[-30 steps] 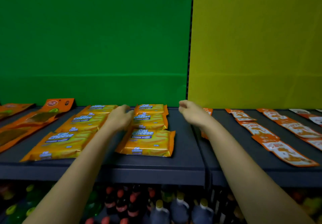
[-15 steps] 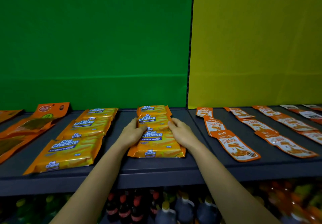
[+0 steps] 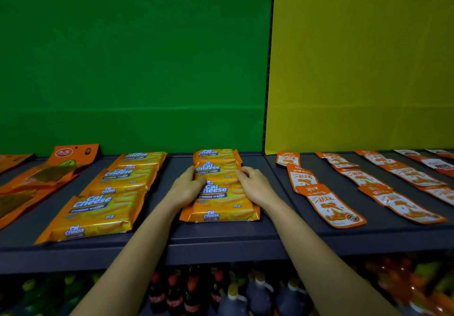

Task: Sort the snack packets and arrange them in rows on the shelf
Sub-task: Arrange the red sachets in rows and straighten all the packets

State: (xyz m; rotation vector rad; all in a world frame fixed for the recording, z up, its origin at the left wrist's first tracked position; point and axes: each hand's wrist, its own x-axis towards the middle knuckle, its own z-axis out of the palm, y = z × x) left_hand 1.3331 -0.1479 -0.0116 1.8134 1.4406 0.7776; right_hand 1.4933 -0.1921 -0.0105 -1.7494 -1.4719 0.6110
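left hand (image 3: pixel 188 189) and right hand (image 3: pixel 255 185) sit on opposite sides of the centre row of cal cheese packets (image 3: pixel 221 205). the row is three packets, overlapped front to back, lying flat on the dark shelf (image 3: pixel 221 240).
left hand: fingers curled on the row's left edge, thumb on top where the front and middle packets overlap.
right hand: fingers curled over the right edge of the middle packet.
both grasp the row between them.
left of the left hand, apart from it: second row of cal cheese packets (image 3: pixel 108 192); beyond that, large orange pouches (image 3: pixel 36 183).
right of the right hand: rows of small orange sachets (image 3: pixel 326 205).
below the forearms, under the shelf: bottles (image 3: pixel 194 291).
behind the hands: green panel (image 3: pixel 135 57), yellow panel (image 3: pixel 356 57).
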